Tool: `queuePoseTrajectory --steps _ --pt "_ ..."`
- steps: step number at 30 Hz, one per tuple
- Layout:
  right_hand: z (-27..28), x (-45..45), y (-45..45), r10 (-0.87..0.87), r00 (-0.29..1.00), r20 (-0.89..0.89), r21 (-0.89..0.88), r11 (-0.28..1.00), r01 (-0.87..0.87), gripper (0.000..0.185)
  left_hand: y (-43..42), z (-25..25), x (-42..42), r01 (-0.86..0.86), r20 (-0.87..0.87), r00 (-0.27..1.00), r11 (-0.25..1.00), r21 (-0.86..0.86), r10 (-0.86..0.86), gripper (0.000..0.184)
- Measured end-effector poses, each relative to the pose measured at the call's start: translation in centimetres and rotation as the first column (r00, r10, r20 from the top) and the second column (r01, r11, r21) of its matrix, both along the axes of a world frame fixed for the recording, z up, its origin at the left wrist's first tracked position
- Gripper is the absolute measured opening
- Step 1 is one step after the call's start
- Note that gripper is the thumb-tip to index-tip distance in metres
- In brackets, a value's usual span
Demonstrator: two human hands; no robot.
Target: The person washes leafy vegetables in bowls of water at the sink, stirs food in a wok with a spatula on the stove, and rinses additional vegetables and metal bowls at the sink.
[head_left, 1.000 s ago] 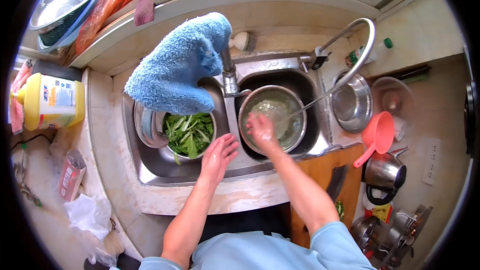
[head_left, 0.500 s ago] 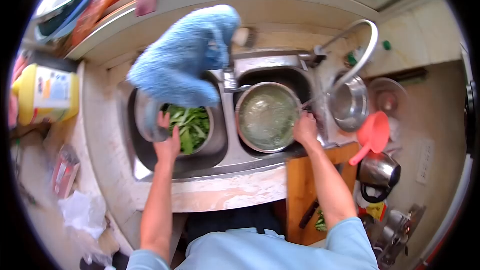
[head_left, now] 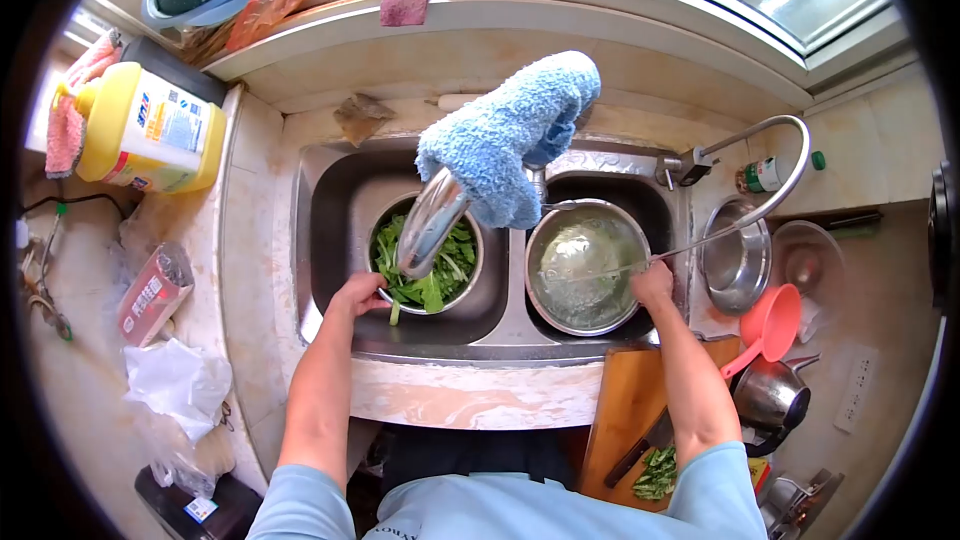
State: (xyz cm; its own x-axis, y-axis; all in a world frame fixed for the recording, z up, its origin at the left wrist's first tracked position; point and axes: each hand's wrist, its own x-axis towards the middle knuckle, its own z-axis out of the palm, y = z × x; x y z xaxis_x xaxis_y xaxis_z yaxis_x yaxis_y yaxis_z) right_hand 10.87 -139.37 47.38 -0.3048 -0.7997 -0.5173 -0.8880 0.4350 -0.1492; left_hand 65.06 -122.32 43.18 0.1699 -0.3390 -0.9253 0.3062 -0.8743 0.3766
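Note:
My left hand [head_left: 360,293] is closed on the near left rim of a metal pot [head_left: 477,278] in the left sink basin. Leafy greens [head_left: 437,285] fill that pot, and one stem hangs over its rim. My right hand [head_left: 652,282] is closed at the right rim of a metal bowl [head_left: 583,328] of water in the right basin. A thin stream falls into the bowl from a curved spout [head_left: 803,155] passing by this hand. Over the left pot reaches a shiny faucet [head_left: 432,225] wrapped in a blue towel [head_left: 510,130].
A cutting board [head_left: 625,405] bears a knife [head_left: 640,448] and chopped greens [head_left: 657,473]. To the right are an empty metal bowl [head_left: 735,255], a pink ladle [head_left: 770,325] and a kettle [head_left: 770,395]. A yellow jug [head_left: 150,130] stands at the left.
My left hand has gone from open fingers over the greens to a closed hold on the pot's rim. The towel-wrapped faucet has swung right. My right hand stays by the bowl.

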Motion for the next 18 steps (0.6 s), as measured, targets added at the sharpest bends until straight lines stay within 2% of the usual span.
queuePoseTrajectory --steps 4,5,8,9,11,14,18 --pt "0.1 -1.2 0.7 0.030 0.981 0.189 -0.157 0.988 0.000 0.033 0.1 0.2 -1.3 -0.043 0.098 0.994 0.994 -0.104 0.053 0.016" --pt "0.1 -1.3 0.8 0.106 0.989 0.101 -0.212 0.974 -0.083 0.032 0.3 0.3 -1.4 -0.064 0.099 0.992 0.992 -0.112 0.075 0.015" --pt "-0.5 -2.0 1.0 0.102 0.974 0.202 -0.285 0.958 -0.041 0.027 1.0 0.5 -1.1 -0.107 0.077 0.990 0.986 -0.131 0.118 0.019" --pt "0.0 -1.8 1.0 -0.061 0.936 0.348 -0.155 0.980 0.122 0.024 1.5 0.6 -1.0 -0.126 0.080 0.987 0.983 -0.132 0.138 0.023" --pt "2.6 -0.7 1.3 -0.408 0.737 0.539 0.162 0.909 0.385 0.020 1.9 3.0 -1.6 -0.147 0.070 0.984 0.972 -0.183 0.162 0.025" --pt "4.4 -0.8 1.2 -0.511 0.735 0.446 0.429 0.842 0.326 0.012 2.5 6.1 -2.5 -0.154 0.094 0.980 0.964 -0.216 0.177 0.026" --pt "4.4 -1.1 1.7 -0.573 0.587 0.572 0.437 0.818 0.373 0.006 4.6 9.0 -2.9 -0.196 0.085 0.971 0.946 -0.256 0.224 0.025"
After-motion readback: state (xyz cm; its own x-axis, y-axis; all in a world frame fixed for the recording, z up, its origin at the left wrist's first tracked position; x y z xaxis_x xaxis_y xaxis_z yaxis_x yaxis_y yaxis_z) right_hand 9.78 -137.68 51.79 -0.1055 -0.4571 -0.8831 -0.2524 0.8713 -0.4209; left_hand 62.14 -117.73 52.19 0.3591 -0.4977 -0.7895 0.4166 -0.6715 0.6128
